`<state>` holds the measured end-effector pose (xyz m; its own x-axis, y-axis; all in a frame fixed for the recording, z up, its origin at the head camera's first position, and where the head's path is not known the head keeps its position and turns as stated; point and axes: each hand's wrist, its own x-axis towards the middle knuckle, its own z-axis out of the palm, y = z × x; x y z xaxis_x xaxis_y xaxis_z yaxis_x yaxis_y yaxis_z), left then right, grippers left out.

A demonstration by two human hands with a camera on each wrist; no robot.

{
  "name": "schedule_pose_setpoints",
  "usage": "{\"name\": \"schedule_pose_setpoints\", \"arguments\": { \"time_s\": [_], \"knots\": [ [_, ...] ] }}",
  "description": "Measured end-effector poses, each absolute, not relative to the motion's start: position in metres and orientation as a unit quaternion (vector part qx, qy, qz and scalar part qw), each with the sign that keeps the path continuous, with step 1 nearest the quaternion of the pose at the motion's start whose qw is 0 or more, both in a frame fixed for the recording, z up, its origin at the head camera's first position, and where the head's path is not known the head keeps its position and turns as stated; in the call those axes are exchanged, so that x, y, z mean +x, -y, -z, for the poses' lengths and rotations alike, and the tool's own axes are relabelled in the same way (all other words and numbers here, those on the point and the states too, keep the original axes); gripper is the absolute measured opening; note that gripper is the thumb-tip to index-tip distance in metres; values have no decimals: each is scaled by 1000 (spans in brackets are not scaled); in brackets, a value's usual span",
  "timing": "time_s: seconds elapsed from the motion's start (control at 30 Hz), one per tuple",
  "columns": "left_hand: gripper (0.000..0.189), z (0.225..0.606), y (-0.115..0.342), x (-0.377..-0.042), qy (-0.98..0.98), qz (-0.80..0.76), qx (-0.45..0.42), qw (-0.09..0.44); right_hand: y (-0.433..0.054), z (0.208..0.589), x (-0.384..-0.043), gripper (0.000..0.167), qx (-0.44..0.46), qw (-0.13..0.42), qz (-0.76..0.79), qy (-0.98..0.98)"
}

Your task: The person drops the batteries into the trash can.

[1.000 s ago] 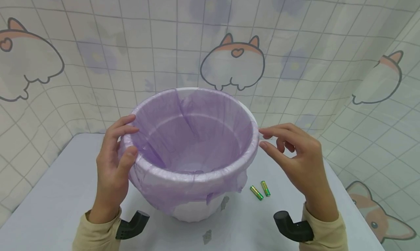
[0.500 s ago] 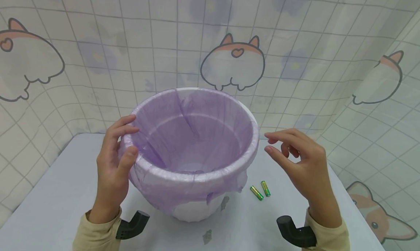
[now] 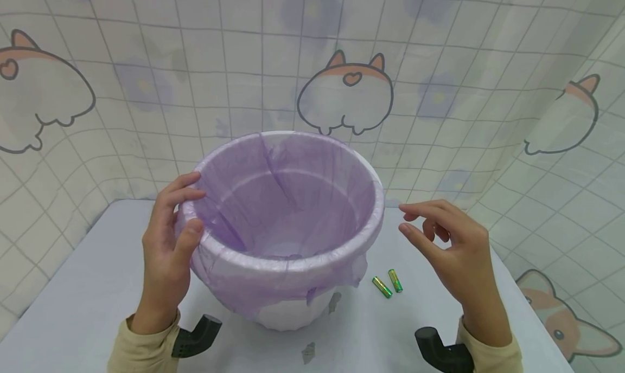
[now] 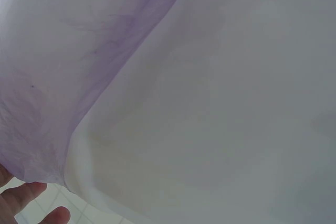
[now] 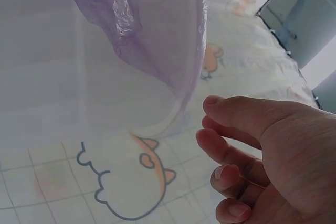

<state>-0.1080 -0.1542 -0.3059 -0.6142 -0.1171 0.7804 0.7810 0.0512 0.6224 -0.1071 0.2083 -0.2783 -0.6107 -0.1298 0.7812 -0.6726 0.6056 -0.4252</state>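
Note:
A white trash can [image 3: 280,314] stands upright, lined with a thin purple trash bag [image 3: 303,221] that is folded over its rim and hangs down outside. My left hand [image 3: 166,243] grips the rim at the left, fingertips over the edge and thumb on the near side. In the left wrist view, the fingers [image 4: 23,195] show only at the lower left corner, below the bag's edge. To the right of the can, apart from it, my right hand [image 3: 451,248] hangs in the air with loosely bent fingers and nothing between them.
Two green batteries [image 3: 382,287] lie on the white table [image 3: 88,286], just right of the can. Grey diamond marks [image 3: 308,353] show near its front. Behind and at the sides hangs a grid-patterned curtain [image 3: 234,64] with cartoon corgis.
My right hand has drawn away from the can's right rim, moving right and slightly down. The left hand, the can and the batteries have stayed in place.

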Motion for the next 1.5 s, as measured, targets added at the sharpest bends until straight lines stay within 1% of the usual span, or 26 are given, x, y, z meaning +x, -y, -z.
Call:
{"name": "schedule_pose_setpoints", "arguments": {
  "time_s": [0.2, 0.63, 0.87, 1.27, 1.5],
  "knots": [
    [34, 306, 154, -108, 633, 638, -263, 351, -212, 282, -105, 37, 236, 357, -364, 827],
    [34, 306, 154, -108, 634, 637, -262, 352, -221, 295, -103, 36, 217, 356, -377, 827],
    [34, 306, 155, -108, 639, 630, -262, 355, -226, 301, -100, 32, 174, 326, -379, 848],
    [34, 306, 154, -108, 640, 629, -260, 356, -231, 313, -100, 34, 182, 344, -357, 849],
    [34, 306, 155, -108, 644, 626, -256, 358, -235, 321, -103, 32, 182, 338, -352, 854]
  ]
}}
